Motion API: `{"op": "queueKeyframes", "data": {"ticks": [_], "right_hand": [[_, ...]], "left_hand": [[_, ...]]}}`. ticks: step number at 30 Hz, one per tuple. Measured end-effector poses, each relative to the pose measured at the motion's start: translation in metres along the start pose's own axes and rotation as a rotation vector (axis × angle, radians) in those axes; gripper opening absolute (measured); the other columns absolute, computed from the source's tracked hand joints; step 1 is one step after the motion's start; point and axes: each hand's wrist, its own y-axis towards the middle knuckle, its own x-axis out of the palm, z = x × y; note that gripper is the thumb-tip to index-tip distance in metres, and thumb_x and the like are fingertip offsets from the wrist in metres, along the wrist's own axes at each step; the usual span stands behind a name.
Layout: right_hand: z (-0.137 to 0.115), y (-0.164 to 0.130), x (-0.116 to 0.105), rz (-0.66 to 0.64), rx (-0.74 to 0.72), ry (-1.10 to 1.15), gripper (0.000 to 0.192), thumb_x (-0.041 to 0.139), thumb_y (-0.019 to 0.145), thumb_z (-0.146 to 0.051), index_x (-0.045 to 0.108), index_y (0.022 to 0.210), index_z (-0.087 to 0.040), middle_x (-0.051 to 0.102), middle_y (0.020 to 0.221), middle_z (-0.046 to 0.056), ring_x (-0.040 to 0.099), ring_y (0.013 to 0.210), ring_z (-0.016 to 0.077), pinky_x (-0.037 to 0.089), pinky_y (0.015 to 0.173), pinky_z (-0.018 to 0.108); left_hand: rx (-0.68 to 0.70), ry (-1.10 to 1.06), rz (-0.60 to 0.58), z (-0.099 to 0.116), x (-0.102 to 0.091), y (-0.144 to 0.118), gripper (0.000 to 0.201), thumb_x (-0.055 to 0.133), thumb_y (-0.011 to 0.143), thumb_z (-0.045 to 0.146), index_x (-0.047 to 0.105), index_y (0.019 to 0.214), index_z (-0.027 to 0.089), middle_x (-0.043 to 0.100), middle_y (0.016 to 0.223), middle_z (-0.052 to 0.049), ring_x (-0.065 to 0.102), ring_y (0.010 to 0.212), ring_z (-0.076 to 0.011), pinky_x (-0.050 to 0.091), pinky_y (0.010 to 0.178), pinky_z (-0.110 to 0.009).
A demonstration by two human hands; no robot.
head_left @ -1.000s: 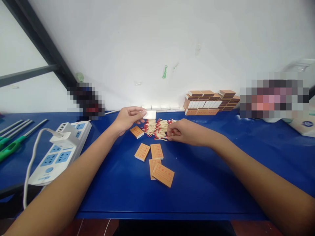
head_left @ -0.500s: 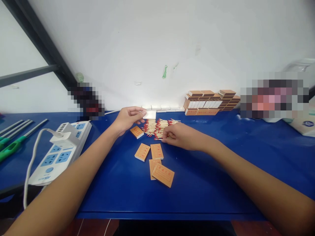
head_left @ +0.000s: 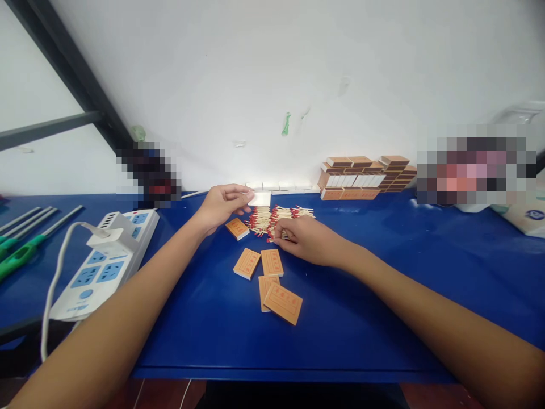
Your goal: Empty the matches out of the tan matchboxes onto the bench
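Note:
My left hand [head_left: 221, 207] holds a white inner matchbox tray [head_left: 259, 199] by its end, just above the blue table [head_left: 361, 307]. A heap of red-tipped matches [head_left: 261, 218] lies right in front of it. My right hand [head_left: 304, 238] rests on the near side of that heap, fingers pinched on a few matches. An orange matchbox [head_left: 237, 228] lies under my left hand, and several more orange matchboxes [head_left: 272, 278] lie nearer to me.
A stack of brown and white matchboxes [head_left: 361, 179] stands against the wall at back right, with a row of white trays [head_left: 285, 186] beside it. A white power strip [head_left: 106, 255] with a plugged cable lies at left, green-handled tools [head_left: 21, 250] beyond it.
My right hand has slid left along the near edge of the match heap, closing on matches. My left hand with the white tray has stayed in place.

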Motion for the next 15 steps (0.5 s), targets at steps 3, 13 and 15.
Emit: {"op": "queueKeyframes", "data": {"ticks": [3,13,15], "right_hand": [[0.0,0.0,0.003,0.026,0.003,0.005,0.007,0.061,0.093,-0.021,0.065,0.089,-0.018,0.062,0.069,-0.001,0.049,0.059,0.0114,0.031,0.062,0.026],[0.003,0.007,-0.012,0.416,-0.043,-0.066,0.03,0.065,0.095,-0.035,0.062,0.121,-0.02,0.065,0.099,0.006,0.056,0.075,0.0159,0.04,0.067,0.028],[0.001,0.013,-0.013,0.458,-0.116,-0.137,0.034,0.066,0.095,-0.035,0.061,0.126,-0.02,0.063,0.117,0.01,0.058,0.083,0.0178,0.042,0.071,0.03]], "left_hand": [[0.002,0.001,-0.003,0.0,0.0,0.0,0.028,0.085,0.08,0.03,0.077,0.102,0.014,0.077,0.08,-0.007,0.069,0.066,-0.0125,0.053,0.062,-0.024],[0.022,-0.004,-0.017,0.0,0.001,-0.001,0.029,0.086,0.079,0.034,0.077,0.1,0.016,0.076,0.077,-0.007,0.067,0.064,-0.0118,0.052,0.062,-0.024],[0.027,-0.005,-0.054,-0.001,0.002,-0.002,0.03,0.085,0.079,0.036,0.078,0.101,0.016,0.075,0.076,-0.007,0.066,0.063,-0.0117,0.051,0.061,-0.024]]}}
